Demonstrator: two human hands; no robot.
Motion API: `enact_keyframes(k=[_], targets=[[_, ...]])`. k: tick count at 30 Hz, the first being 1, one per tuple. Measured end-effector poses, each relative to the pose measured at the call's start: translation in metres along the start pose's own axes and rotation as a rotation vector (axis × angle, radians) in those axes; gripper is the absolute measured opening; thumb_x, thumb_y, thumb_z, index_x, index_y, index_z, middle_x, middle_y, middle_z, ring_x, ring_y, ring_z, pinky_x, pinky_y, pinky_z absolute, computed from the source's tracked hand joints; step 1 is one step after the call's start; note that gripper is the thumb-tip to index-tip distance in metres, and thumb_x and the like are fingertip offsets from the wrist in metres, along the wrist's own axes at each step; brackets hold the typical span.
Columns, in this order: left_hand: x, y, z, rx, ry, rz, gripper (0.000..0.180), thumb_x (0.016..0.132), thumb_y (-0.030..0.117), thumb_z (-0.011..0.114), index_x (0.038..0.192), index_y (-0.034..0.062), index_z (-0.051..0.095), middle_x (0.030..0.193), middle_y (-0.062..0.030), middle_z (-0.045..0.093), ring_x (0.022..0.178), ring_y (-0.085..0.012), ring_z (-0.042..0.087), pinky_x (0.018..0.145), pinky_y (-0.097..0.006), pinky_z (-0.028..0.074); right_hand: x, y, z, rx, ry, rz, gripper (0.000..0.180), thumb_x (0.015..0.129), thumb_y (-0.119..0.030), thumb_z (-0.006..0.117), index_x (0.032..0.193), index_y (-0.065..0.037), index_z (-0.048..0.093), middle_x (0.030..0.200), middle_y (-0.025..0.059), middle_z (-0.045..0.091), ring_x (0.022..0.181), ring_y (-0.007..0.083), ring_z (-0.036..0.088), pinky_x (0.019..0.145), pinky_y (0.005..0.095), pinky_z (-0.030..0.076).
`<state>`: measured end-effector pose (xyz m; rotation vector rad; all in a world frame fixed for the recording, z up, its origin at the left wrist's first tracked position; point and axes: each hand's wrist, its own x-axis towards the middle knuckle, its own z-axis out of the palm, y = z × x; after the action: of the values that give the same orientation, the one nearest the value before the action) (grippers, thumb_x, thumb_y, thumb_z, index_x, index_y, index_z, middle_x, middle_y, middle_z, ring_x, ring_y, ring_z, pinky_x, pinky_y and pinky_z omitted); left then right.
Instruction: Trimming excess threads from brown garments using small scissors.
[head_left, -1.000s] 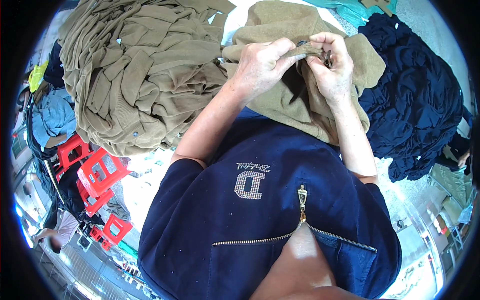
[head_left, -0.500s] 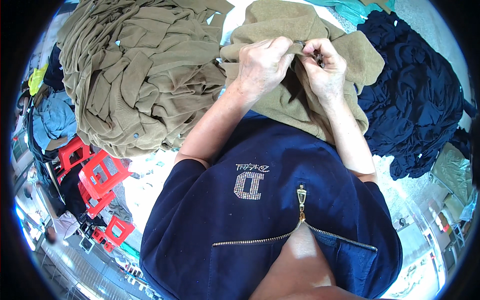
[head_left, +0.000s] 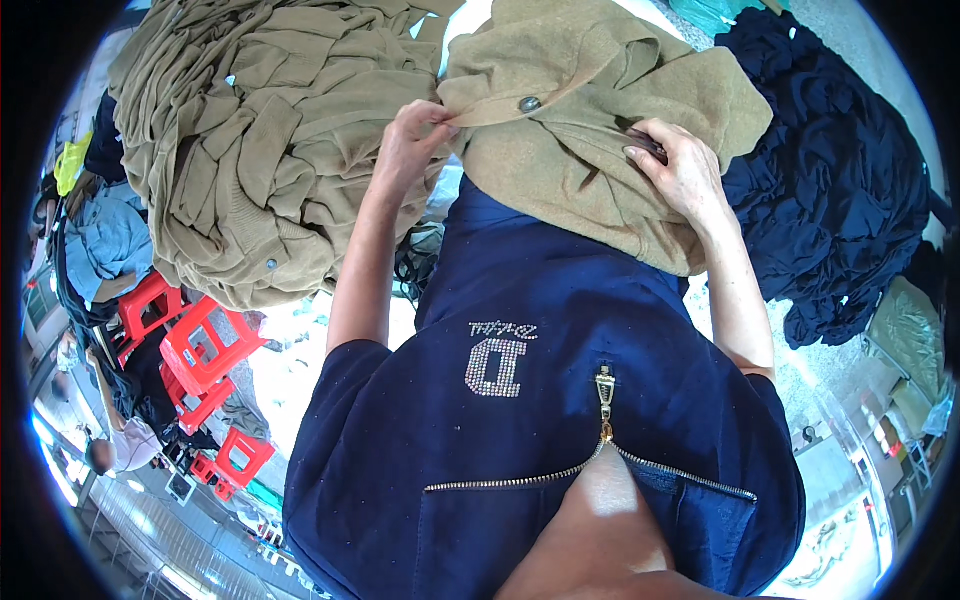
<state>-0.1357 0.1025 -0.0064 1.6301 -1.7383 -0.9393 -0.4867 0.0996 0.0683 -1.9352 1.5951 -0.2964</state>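
A tan garment (head_left: 590, 150) lies spread in front of a seated worker, its near edge against the worker's navy clothing (head_left: 560, 250), with a tan pile (head_left: 290, 170) to the left and a navy pile (head_left: 825, 180) to the right. The left hand (head_left: 410, 145) pinches the garment's edge between thumb and fingers at its left end, drawing the band out toward the tan pile. A dark round button (head_left: 529, 104) sits face up on that band, just to the right of the pinching fingertips. The right hand (head_left: 688, 175) rests on the garment's right part, thumb and fingers curled around a dark object (head_left: 650, 146), mostly hidden, its kind impossible to tell. Folds gather between the two hands, which are well apart. A gold zip (head_left: 605, 390) and a studded design (head_left: 493, 368) mark the front of the worker's top. At left, beyond the tan pile, are red stools (head_left: 195, 380), a heap of blue-grey cloth (head_left: 108, 240) and a yellow bag (head_left: 70, 165); below them, near the rim of the view, another person (head_left: 132, 445) in a pale top appears small and bent by the lens
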Motion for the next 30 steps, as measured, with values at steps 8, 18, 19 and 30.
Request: enact_keyframes(k=[8, 18, 19, 30], targets=[[-0.01, 0.087, -0.039, -0.79, -0.13, -0.117, 0.006, 0.088, 0.007, 0.067, 0.091, 0.0034, 0.064, 0.082, 0.0035, 0.059, 0.076, -0.0045, 0.052, 0.069, -0.019, 0.04, 0.0, -0.002, -0.038, -0.225, 0.569, -0.494, 0.034, 0.068, 0.008, 0.065, 0.098, -0.009, 0.071, 0.095, 0.0059, 0.066, 0.094, 0.0236, 0.061, 0.076, 0.0305, 0.051], [0.02, 0.175, -0.015, -0.653, -0.347, -0.098, 0.019, 0.092, 0.018, 0.065, 0.093, -0.0002, 0.07, 0.084, -0.0017, 0.068, 0.08, -0.0071, 0.06, 0.074, -0.022, 0.047, 0.017, -0.08, -0.022, -0.123, 0.604, -1.094, 0.026, 0.065, -0.009, 0.07, 0.091, -0.003, 0.07, 0.088, 0.0054, 0.066, 0.075, 0.0179, 0.063, 0.059, 0.0272, 0.052], [0.021, 0.174, -0.013, -0.592, -0.357, -0.071, 0.021, 0.094, 0.018, 0.062, 0.092, -0.0015, 0.07, 0.084, -0.0019, 0.068, 0.083, -0.0069, 0.06, 0.077, -0.022, 0.046, 0.016, -0.078, -0.021, -0.122, 0.602, -1.095, 0.026, 0.065, -0.009, 0.07, 0.091, -0.003, 0.07, 0.088, 0.0054, 0.066, 0.075, 0.0179, 0.063, 0.059, 0.0272, 0.052], [0.015, 0.157, -0.011, -0.193, -0.292, 0.26, 0.022, 0.079, 0.0, 0.072, 0.1, -0.0025, 0.065, 0.093, -0.0035, 0.065, 0.09, -0.0116, 0.062, 0.078, -0.027, 0.05, 0.02, -0.072, -0.002, 0.033, 0.405, -0.891, 0.028, 0.063, 0.002, 0.069, 0.09, -0.004, 0.065, 0.09, 0.0064, 0.059, 0.076, 0.0203, 0.063, 0.059, 0.0299, 0.053]])
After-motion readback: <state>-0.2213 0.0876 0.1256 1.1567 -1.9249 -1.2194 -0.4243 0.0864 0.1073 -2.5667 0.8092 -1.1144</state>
